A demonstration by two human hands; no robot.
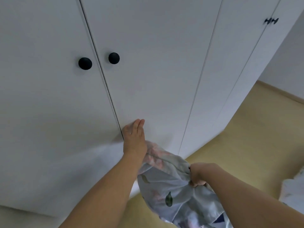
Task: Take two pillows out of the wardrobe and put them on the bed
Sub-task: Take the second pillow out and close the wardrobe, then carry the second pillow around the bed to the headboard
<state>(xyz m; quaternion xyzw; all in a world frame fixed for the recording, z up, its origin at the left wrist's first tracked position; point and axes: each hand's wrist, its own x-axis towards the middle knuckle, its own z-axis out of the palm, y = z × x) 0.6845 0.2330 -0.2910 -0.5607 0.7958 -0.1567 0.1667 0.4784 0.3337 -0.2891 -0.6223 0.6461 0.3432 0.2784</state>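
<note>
Standing close to a white wardrobe (148, 63), a person reaches toward it with both bare arms. The left hand (134, 137) lies flat against the door just right of the dark seam between two shut doors, low down, its fingers straight and pressed together, holding nothing. The right hand (198, 175) sits nearer and further right, its fingers curled tight around a bunched fold of a pillow (172, 186). That pillow has a pale blue-grey cover printed with green leaves and faint pink shapes; it hangs from the fist, with its far end touching or just beside the left wrist and its near end dropping out of view at the bottom edge. Two round black knobs (85, 63) sit side by side higher up on the left pair of doors, and another dark pair shows far off at the upper right. Pale yellow wood floor (238, 145) spreads to the right, where a bit of light fabric (292, 190) shows at the edge.
</note>
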